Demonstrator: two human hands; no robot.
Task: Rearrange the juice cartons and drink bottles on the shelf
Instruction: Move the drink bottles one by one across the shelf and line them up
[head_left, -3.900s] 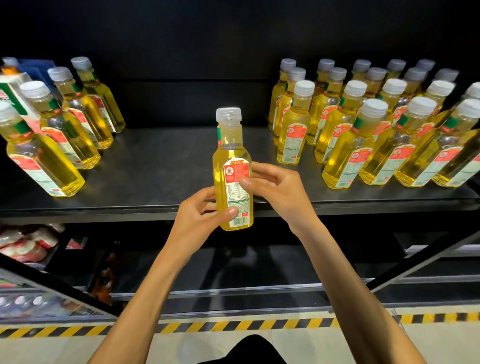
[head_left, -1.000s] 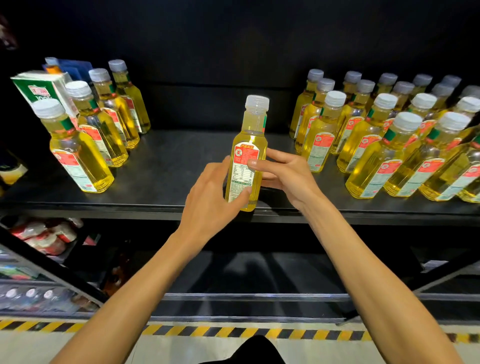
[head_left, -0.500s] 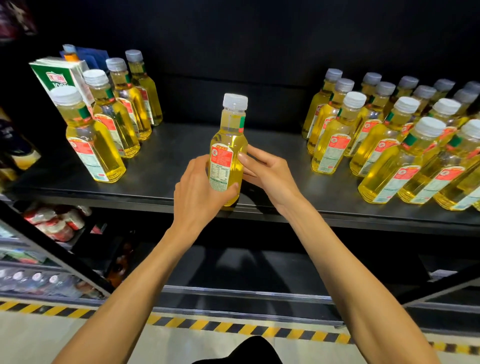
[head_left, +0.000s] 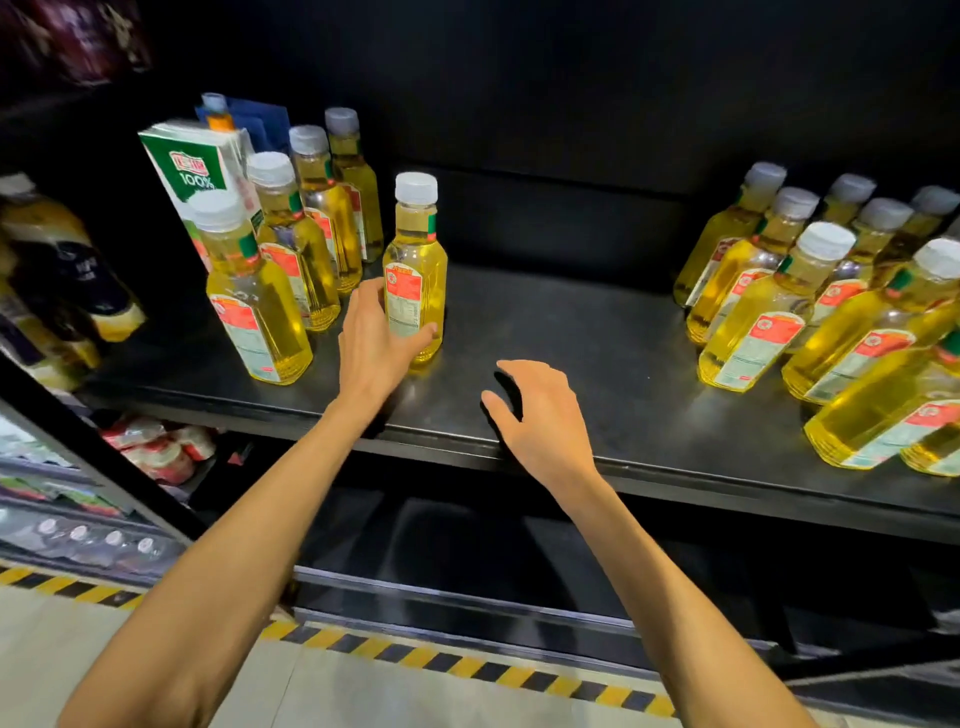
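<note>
While the left hand (head_left: 376, 340) is curling its thumb and fingers round the lower body of a drink bottle (head_left: 415, 260), that bottle is standing upright on the dark metal shelf (head_left: 571, 322), just right of a row of four like bottles (head_left: 260, 322). The right hand (head_left: 540, 415) is hovering over the shelf's front edge, fingers spread and holding nothing. A green-and-white juice carton (head_left: 189, 171) is standing behind the row's nearer bottles, partly hidden by them. A larger group of bottles (head_left: 769, 312) is crowding the right end, well apart. All bottles are showing clear plastic, yellow liquid, white ribbed caps and red-and-white labels. The shelf surface is looking smooth and faintly reflective.
</note>
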